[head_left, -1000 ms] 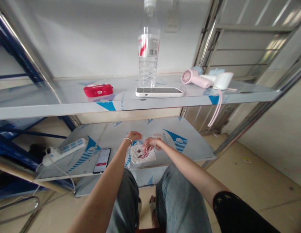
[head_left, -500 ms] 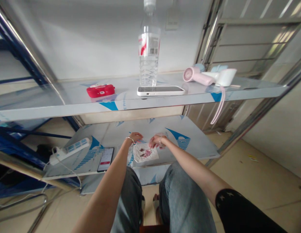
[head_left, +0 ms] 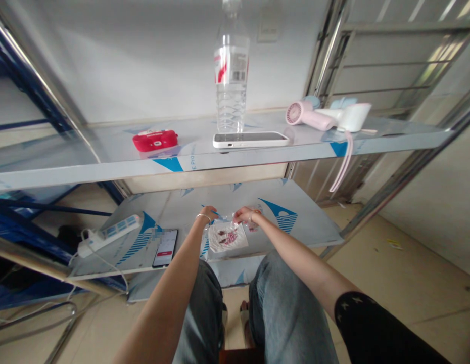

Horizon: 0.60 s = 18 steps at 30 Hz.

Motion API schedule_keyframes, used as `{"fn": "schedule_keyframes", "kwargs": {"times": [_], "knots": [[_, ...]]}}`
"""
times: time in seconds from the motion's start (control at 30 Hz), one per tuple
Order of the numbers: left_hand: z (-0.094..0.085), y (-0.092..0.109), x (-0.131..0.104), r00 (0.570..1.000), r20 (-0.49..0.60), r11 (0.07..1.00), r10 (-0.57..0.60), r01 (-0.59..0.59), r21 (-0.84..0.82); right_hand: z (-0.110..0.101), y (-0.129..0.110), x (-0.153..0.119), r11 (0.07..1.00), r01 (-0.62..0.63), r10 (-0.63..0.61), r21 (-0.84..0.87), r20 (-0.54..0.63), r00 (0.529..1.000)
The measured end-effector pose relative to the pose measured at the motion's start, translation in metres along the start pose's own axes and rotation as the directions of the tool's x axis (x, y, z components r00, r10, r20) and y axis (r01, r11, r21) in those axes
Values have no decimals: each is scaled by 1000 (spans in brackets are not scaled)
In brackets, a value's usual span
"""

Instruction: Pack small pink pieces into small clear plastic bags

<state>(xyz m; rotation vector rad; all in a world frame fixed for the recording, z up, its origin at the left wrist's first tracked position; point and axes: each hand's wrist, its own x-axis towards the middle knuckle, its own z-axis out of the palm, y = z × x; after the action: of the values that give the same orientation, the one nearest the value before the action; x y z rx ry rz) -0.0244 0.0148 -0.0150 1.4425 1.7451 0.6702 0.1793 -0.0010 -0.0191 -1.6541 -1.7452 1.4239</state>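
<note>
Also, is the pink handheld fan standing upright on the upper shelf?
No, the pink fan lies on its side on the upper shelf.

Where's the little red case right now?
In the head view, the red case sits toward the left on the upper shelf, left of the white-edged phone and the clear bottle.

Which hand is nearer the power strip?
Left. The left hand is over the lower shelf, to the right of the power strip; the right hand is farther right.
</note>
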Motion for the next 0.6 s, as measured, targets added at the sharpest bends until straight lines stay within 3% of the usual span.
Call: {"fn": "schedule_keyframes", "kwargs": {"times": [0.1, 0.2, 0.37, 0.6], "knots": [[7, 6, -5, 981, 120, 971, 155, -174, 165, 5, -3, 0, 994, -49, 47, -102, -19, 999], [10, 17, -15, 941, 241, 916, 237, -299, 266, 9, -10, -3, 998, 8, -7, -57, 19, 1000], [6, 28, -27, 966, 208, 911, 153, -219, 348, 11, -17, -9, 999, 33, -33, 11, 12, 999], [0, 24, -28, 981, 183, 941, 64, -120, 315, 1, -18, -18, 999, 1, -1, 50, -9, 1000]]}}
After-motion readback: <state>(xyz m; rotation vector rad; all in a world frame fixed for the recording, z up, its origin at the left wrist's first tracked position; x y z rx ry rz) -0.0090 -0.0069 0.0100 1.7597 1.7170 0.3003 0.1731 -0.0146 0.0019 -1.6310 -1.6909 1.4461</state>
